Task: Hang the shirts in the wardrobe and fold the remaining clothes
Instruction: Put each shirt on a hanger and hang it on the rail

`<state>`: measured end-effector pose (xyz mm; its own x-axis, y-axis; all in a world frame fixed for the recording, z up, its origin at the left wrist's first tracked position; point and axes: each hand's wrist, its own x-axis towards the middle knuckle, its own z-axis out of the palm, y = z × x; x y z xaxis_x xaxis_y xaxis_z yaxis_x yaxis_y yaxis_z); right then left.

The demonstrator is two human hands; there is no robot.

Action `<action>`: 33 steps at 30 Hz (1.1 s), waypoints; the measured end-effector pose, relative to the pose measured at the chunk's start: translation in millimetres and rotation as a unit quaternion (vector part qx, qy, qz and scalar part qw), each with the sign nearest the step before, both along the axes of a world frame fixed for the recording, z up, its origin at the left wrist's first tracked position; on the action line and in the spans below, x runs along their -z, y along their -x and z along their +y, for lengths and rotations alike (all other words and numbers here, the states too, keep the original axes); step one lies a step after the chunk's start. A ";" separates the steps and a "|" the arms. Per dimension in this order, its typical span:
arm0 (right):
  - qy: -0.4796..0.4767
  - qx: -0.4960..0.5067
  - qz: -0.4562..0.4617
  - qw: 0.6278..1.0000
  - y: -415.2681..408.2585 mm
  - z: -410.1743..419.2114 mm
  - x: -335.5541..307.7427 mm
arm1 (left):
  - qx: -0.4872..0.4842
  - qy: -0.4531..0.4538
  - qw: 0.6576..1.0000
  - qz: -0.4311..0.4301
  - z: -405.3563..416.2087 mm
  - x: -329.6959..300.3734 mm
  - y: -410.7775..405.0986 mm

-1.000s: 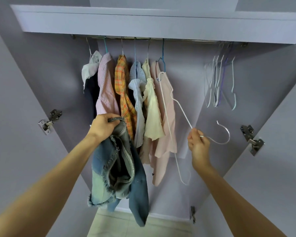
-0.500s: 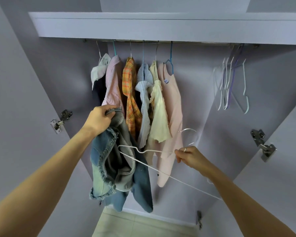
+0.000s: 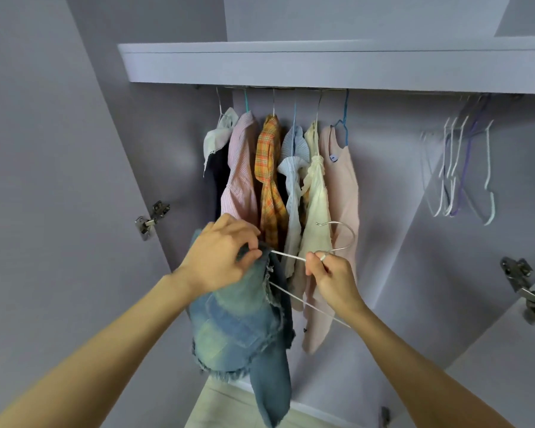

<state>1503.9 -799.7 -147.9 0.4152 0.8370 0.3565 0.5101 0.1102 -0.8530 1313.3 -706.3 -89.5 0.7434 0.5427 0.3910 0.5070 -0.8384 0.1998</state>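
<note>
Both forearms reach up and forward, hands close together; the left hand (image 3: 221, 253) curls its fingers in a grip, knuckles up; the right hand (image 3: 331, 273) pinches just beside it.

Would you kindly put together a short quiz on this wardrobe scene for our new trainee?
1. True or false: the left hand holds the denim garment.
2. Which hand pinches the white wire hanger near its hook: A left, B right?
3. How many garments hang on the rail, left of the empty hangers?

Key: 1 true. 2 B, the right hand. 3 six, from the white-collared dark one to the pale pink top.
</note>
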 end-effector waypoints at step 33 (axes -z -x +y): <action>-0.032 -0.070 -0.075 0.994 7.5 11.8 -19.0 | -0.013 0.160 0.983 0.092 30.9 22.3 29.3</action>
